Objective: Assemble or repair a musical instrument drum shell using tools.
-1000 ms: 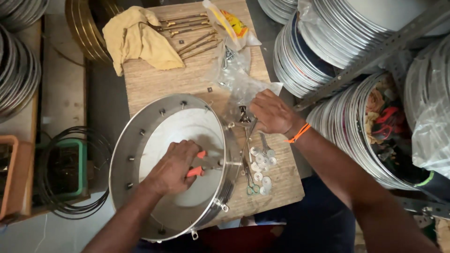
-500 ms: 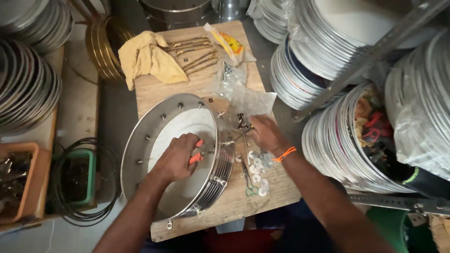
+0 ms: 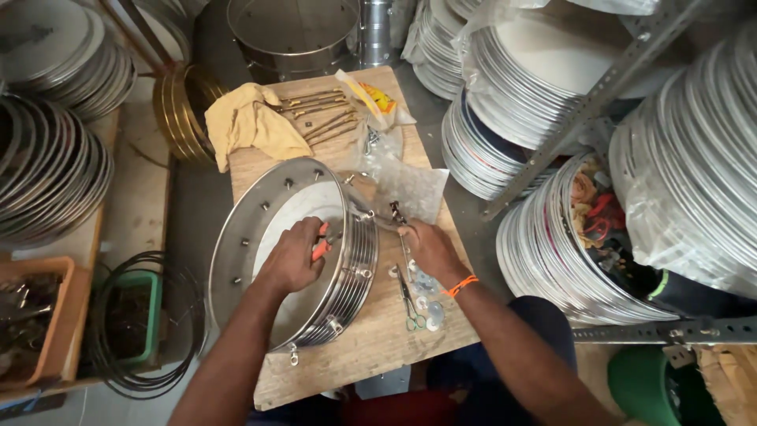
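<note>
A round metal drum shell (image 3: 236, 237) lies on its side-rim on a wooden table (image 3: 371, 347), taking up the left half of the board. Its wall is shiny, ribbed steel with small lugs and bolts spaced around it, and a pale flat skin shows inside the ring. The left hand (image 3: 290, 259) reaches inside the shell at its right wall, fingers curled closed around a pair of pliers with orange handles (image 3: 321, 246). The right hand (image 3: 426, 244) is just outside the same wall, closed on a small metal tool (image 3: 397, 213) that points at the rim; an orange band (image 3: 460, 285) circles that wrist.

Just near the right hand, on the bare wood, lie a few flat silvery washers (image 3: 430, 304) and a thin pair of scissors with green loops (image 3: 410, 308). Farther off, a crumpled clear plastic bag (image 3: 410, 185) rests against the shell's far right side. Beyond it lie a row of long brass-coloured rods (image 3: 319, 114), a yellow packet (image 3: 374, 99), and a soft, wrinkled yellow cloth (image 3: 248, 126) at the far left corner.

Around the table stand stacks of metal hoops and white drum skins (image 3: 512, 118), right and left. A coil of black wire (image 3: 142, 323) lies on the floor at the left.
</note>
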